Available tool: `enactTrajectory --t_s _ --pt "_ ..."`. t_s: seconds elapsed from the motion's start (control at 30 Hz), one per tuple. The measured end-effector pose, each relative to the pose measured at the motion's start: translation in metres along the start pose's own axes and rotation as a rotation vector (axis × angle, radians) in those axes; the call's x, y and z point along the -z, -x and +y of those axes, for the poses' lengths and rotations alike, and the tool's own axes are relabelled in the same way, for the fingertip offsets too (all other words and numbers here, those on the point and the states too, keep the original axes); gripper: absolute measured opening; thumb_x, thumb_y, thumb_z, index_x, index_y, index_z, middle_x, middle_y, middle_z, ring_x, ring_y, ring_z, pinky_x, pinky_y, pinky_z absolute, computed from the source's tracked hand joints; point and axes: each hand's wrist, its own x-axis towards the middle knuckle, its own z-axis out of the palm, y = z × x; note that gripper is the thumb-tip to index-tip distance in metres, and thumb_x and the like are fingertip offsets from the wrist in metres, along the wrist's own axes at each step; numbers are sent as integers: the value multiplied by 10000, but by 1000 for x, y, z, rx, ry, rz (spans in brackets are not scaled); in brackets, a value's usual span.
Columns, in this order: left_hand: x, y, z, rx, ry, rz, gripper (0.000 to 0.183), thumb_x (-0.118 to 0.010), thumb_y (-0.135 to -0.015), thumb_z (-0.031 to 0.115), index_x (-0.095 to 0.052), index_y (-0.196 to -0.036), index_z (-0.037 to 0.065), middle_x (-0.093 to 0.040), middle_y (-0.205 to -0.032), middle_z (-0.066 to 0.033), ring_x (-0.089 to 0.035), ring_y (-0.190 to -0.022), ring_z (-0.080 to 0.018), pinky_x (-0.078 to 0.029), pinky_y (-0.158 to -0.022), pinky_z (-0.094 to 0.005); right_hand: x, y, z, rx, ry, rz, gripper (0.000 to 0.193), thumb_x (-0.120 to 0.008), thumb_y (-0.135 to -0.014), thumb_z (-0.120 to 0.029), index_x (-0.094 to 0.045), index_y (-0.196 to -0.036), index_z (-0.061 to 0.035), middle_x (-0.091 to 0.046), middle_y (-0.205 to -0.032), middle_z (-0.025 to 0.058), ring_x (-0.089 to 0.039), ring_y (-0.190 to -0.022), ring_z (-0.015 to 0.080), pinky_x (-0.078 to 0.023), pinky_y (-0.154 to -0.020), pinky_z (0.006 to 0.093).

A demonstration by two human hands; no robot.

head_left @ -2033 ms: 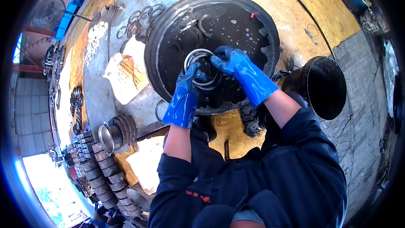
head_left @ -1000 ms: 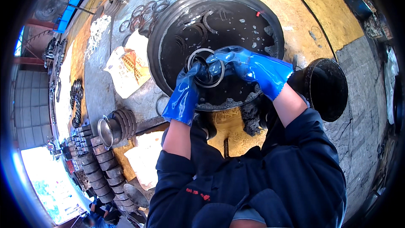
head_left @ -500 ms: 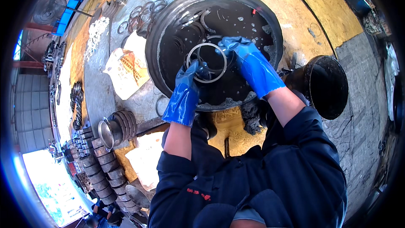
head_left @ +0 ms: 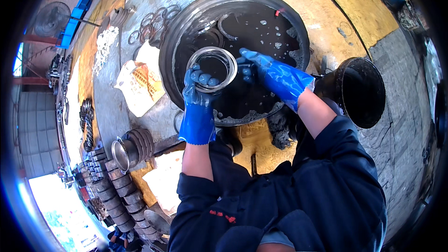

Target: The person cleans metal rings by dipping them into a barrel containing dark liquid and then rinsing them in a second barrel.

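A shiny metal ring [head_left: 228,55] is in my left hand [head_left: 199,86], whose blue-gloved fingers pass through its opening and curl over the near rim. Concentric edges show along the rim; I cannot tell whether it is one thick ring or a stack. My right hand [head_left: 252,65], also blue-gloved, is close beside the ring's right edge with its fingers apart. Both hands are above a wide black tub [head_left: 171,28] of dark liquid with patches of foam. A dark ring [head_left: 227,30] lies partly sunk toward its far side.
A black bucket [head_left: 373,81] lies tipped on its side to the right. Several loose rings [head_left: 154,21] lie beyond the tub at left, near a printed sack [head_left: 140,86]. Stacked metal rings [head_left: 140,144] and rows of dark blocks [head_left: 119,182] stand at lower left.
The ring has shifted slightly left and its rim now looks thicker. My left fingers have come through its opening. My right hand has moved from its upper edge to beside it, fingers apart.
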Motion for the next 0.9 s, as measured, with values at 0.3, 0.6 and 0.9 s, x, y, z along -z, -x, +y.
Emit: enactTrajectory --t_s 0.3,0.6,0.9 --pt "13 3 -2 -94 -455 18 267 -449 -986 242 -529 -1131 33 -625 -781 -34 -620 -774 -197 -542 -730 -382 -26 5 -3 -233 -561 -386 392 -506 -944 -430 -650 -991 -69 -667 -741 45 -557 -501 99 -493 -482 272" --pt "-3 1 -20 205 -305 297 288 -586 -917 214 -600 -1113 3 -675 -957 -81 -659 -889 -215 -555 -803 -398 13 -20 13 -49 -359 -544 253 -631 -900 -217 -612 -1047 -12 -648 -797 77 -552 -522 94 -461 -480 244" --pt "6 -1 -14 113 -633 511 289 -653 -846 22 -617 -1130 -9 -671 -1052 -135 -666 -931 -232 -533 -867 -346 -2 1 -12 179 329 -89 333 -746 -801 -339 -656 -948 -54 -632 -729 19 -577 -575 95 -429 -466 196"
